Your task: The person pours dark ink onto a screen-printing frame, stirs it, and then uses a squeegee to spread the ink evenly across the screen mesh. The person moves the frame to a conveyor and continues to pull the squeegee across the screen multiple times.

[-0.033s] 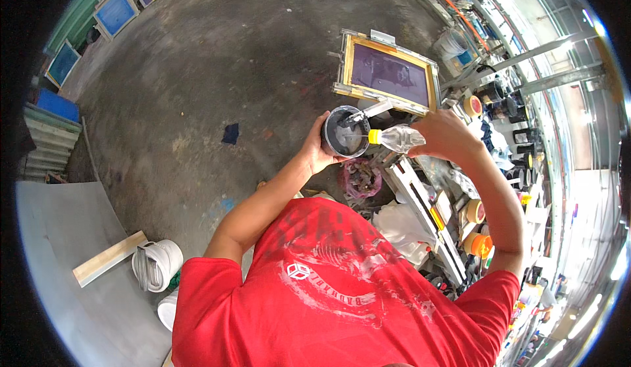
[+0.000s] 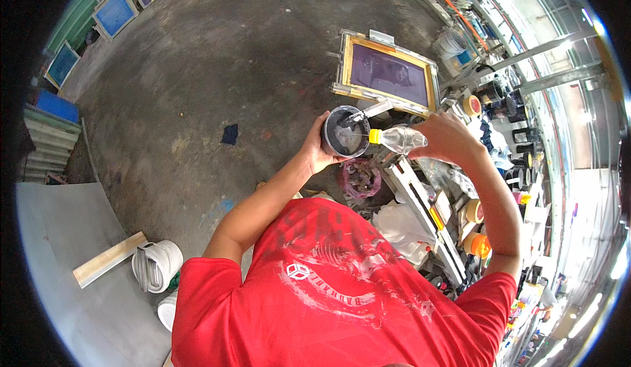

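Observation:
My left hand (image 2: 317, 149) is wrapped round the side of a round dark plastic tub (image 2: 334, 121), its mouth facing up. Grey-white paste or liquid lies inside. A flat spatula (image 2: 378, 109) leans in the tub, its pale end sticking out over the right rim. My right hand (image 2: 448, 137) grips the base end of a clear plastic squeeze bottle (image 2: 398, 139). The bottle lies nearly level, its yellow cap (image 2: 375, 136) pointing at the tub's right rim. From the cap a thin streak, seemingly liquid, runs into the tub.
Just beyond the tub stands a wood-framed printing screen (image 2: 389, 74) with a purple mesh. Below the tub sits a pink bag of rubbish (image 2: 361, 178). Shelving crowded with tubs and tape rolls (image 2: 472, 106) lines the right. A white bucket (image 2: 172, 256) stands lower left.
The bottle and my right hand have shifted very slightly. My left hand still holds the tub in the same place.

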### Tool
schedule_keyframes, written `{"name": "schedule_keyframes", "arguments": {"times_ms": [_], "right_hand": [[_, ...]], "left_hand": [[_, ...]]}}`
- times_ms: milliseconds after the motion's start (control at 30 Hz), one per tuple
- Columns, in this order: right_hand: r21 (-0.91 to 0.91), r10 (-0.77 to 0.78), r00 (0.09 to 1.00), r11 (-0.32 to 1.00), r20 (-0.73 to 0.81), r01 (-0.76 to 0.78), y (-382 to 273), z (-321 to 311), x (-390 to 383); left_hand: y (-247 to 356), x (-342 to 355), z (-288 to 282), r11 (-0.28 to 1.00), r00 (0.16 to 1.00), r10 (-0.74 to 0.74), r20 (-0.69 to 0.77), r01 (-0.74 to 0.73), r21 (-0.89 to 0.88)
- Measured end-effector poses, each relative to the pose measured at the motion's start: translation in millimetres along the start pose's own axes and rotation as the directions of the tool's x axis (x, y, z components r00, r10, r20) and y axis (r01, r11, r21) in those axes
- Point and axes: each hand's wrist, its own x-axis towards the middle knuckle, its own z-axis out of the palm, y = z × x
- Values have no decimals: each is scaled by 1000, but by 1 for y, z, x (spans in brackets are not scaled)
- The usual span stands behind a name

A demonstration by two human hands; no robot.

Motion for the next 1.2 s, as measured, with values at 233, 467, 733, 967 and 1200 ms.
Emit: {"name": "schedule_keyframes", "arguments": {"times_ms": [233,467,733,967,1200], "right_hand": [[565,281,952,808,-121,-167,30,91,-40],[967,831,494,212,-255,142,68,251,-50],[975,980,-172,129,-98,180,106,360,1],[1000,969,-245,20,-22,-11,98,378,9],[875,879,475,-197,-43,443,-44,223,22]], "left_hand": [[-5,21,16,998,996,-60,66,62,-31],[-4,11,32,996,996,-69,49,72,-58],[-17,-5,1,987,991,-136,-3,135,-88],[-18,-2,3,987,992,-127,17,128,-97],[-19,-12,5,989,993,-110,-48,105,-100]]}}
